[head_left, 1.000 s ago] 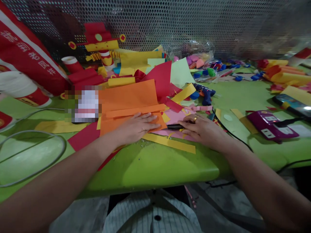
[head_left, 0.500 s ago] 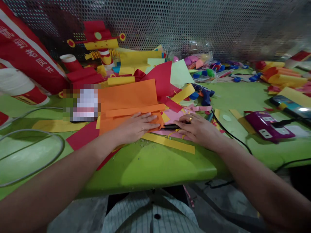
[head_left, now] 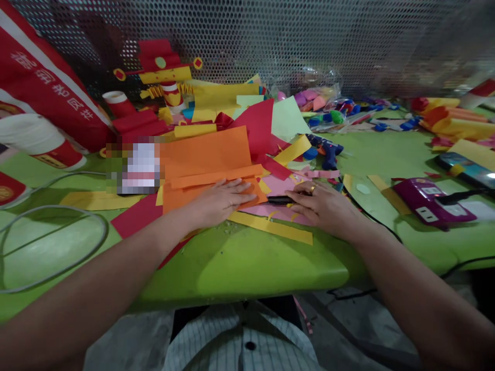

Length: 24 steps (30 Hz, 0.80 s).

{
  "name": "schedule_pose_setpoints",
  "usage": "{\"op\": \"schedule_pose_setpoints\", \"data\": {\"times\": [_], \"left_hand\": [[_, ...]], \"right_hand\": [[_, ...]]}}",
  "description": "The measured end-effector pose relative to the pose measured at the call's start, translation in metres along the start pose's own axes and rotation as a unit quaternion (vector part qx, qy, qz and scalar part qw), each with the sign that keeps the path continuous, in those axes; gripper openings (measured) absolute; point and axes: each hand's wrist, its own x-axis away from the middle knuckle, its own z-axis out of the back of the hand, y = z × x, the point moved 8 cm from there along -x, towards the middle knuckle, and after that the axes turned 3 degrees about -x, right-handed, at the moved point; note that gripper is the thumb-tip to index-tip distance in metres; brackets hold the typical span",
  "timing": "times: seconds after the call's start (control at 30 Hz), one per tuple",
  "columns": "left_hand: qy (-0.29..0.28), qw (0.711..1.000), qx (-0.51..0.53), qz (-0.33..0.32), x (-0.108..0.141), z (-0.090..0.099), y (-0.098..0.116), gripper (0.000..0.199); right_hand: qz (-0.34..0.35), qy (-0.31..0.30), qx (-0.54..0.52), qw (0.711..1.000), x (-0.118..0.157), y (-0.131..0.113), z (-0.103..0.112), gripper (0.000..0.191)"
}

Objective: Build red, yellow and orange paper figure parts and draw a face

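Note:
My left hand (head_left: pixel 228 200) lies flat with fingers spread on a folded piece of orange paper (head_left: pixel 207 154), pressing its front part down. To the right, my right hand (head_left: pixel 319 203), a gold ring on one finger, is closed around a slim black tool (head_left: pixel 279 199). The tool's dark end points left at the right edge of the orange paper; its grip is hidden in my fingers, and its exact kind cannot be made out. Beneath it lies pink paper (head_left: pixel 280 181) with small yellow scraps. A yellow paper strip (head_left: pixel 276 229) runs in front of both hands.
Red paper (head_left: pixel 255 121) and a blue glue gun (head_left: pixel 329 150) lie behind. A purple power socket (head_left: pixel 427 198) with a black cable is at the right. Paper cups (head_left: pixel 42 139), a red bag (head_left: pixel 50 77) and a grey cable (head_left: pixel 105 232) occupy the left.
My right hand has shifted slightly right with the black tool, whose end has drawn back a little along the orange paper's edge. My left hand stays on the paper. The view has shifted slightly.

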Motion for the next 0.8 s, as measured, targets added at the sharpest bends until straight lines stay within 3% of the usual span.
{"op": "schedule_pose_setpoints", "data": {"times": [0.27, 0.5, 0.8], "left_hand": [[0.052, 0.995, 0.061, 0.067, -0.016, 0.009, 0.004, 0.047], [0.042, 0.999, 0.006, 0.003, 0.012, 0.021, 0.000, 0.040], [0.061, 0.997, -0.040, 0.003, 0.023, 0.003, -0.013, 0.042]], "right_hand": [[-0.017, 0.003, 0.001, 1.000, -0.007, 0.008, -0.004, 0.028], [-0.003, -0.011, -0.028, 1.000, -0.013, 0.009, -0.010, 0.030], [0.015, -0.028, -0.041, 0.999, -0.021, 0.004, -0.011, 0.030]]}}
